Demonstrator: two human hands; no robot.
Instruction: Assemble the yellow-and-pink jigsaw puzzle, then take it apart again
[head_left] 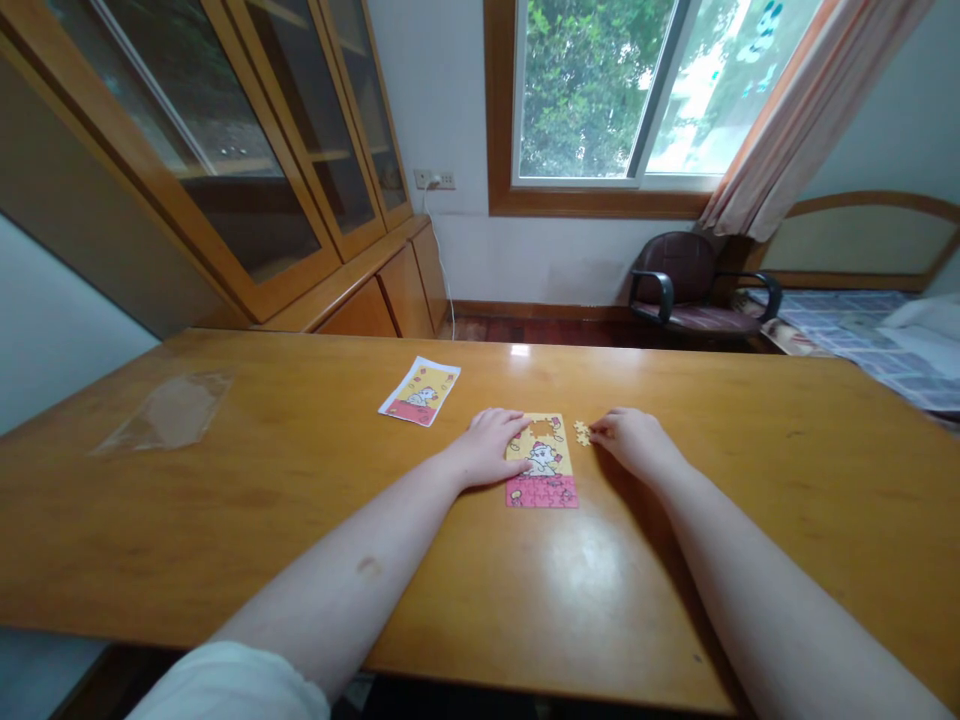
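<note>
A jigsaw puzzle [541, 490] lies on the table, yellow above and pink below, with a white cartoon animal in the middle. A gap in its upper yellow part shows the wood beneath. My left hand [491, 447] rests along the puzzle's left edge, thumb and fingers apart, the fingertips touching it. Just right of the puzzle is a small cluster of loose yellow puzzle pieces [582, 433]. My right hand [630, 437] pinches at the right side of this cluster; the fingers partly hide what they grip.
A printed picture sheet [421, 392] with the same design lies beyond my left hand. Clear plastic wrapping [176, 410] sits at the table's left. Past the wooden table [300, 540] stand a glass-door cabinet [255, 150], an office chair [686, 285] and a bed [862, 325].
</note>
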